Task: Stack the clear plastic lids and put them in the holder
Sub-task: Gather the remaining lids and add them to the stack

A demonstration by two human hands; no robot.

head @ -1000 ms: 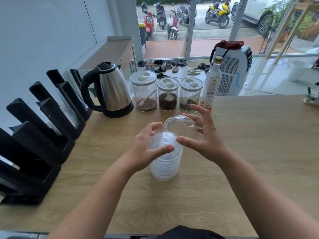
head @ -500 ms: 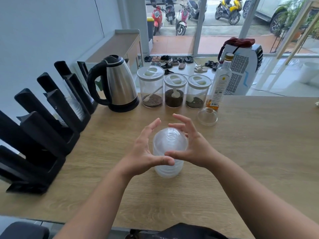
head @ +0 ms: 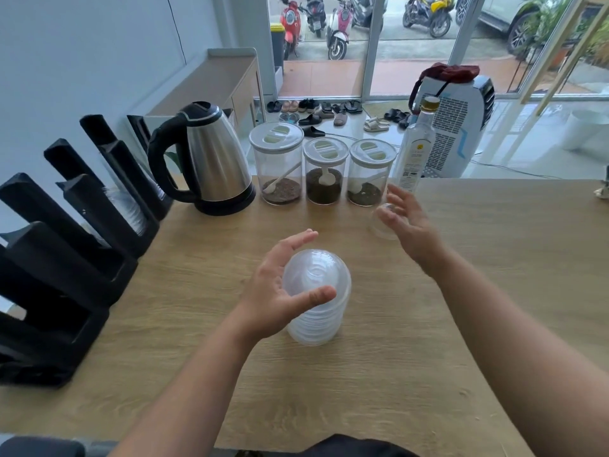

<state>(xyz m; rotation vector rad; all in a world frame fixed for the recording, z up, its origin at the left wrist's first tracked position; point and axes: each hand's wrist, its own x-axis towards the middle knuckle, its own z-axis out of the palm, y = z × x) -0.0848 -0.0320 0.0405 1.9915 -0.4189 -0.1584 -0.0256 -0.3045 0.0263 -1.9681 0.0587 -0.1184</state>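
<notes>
A stack of clear domed plastic lids (head: 321,311) stands upright on the wooden table (head: 510,252), near its middle. My left hand (head: 275,291) cups the stack's left side, with the thumb across the front and the fingers behind. My right hand (head: 408,225) is stretched out to the back right, fingers apart, over a single clear lid (head: 377,230) that lies on the table and is partly hidden by the hand. The black slotted holder (head: 66,258) runs along the left edge, with clear plastic pieces in some slots.
A steel kettle (head: 214,163) stands at the back left. Three lidded jars (head: 324,173) with scoops and a glass bottle (head: 417,150) line the table's far edge, right behind the single lid.
My right hand has let go of the stack and moved back and right to the single lid. My left hand has stayed on the stack, which now stands one lid taller.
</notes>
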